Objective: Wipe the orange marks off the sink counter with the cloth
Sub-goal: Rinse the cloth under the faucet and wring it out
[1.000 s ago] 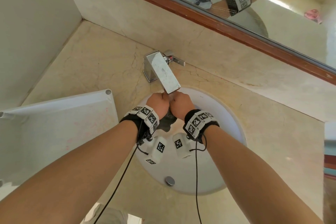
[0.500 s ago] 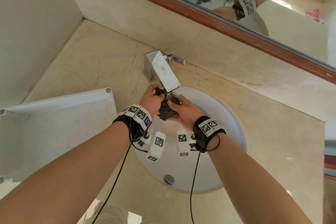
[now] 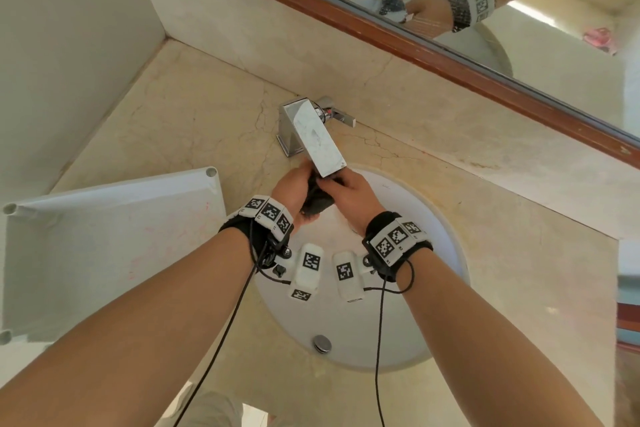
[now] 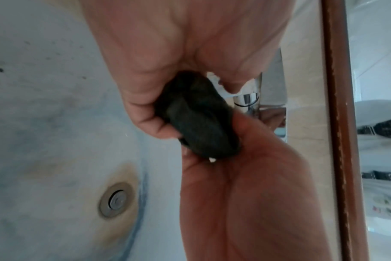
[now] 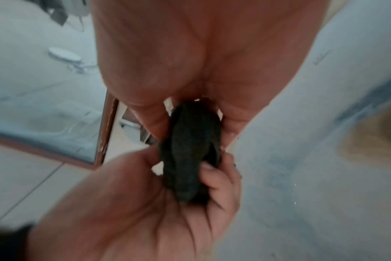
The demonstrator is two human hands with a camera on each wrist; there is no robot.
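A dark, bunched cloth hangs over the white basin, just under the faucet spout. My left hand grips one end of it and my right hand grips the other. In the left wrist view the left hand curls round the rolled cloth. The blurred right wrist view shows the right hand pinching the cloth, with the other hand's fingers wrapped round its lower end. A faint orange-brown smear lies on the counter by the backsplash.
The beige marble counter surrounds the basin, whose drain plug sits near me. A white panel with faint red scribbles covers the counter's left. A wood-framed mirror runs along the back, and a wall closes the left side.
The fists were pressed together under the spout. They have since turned and drawn slightly apart, so the dark cloth now shows between them.
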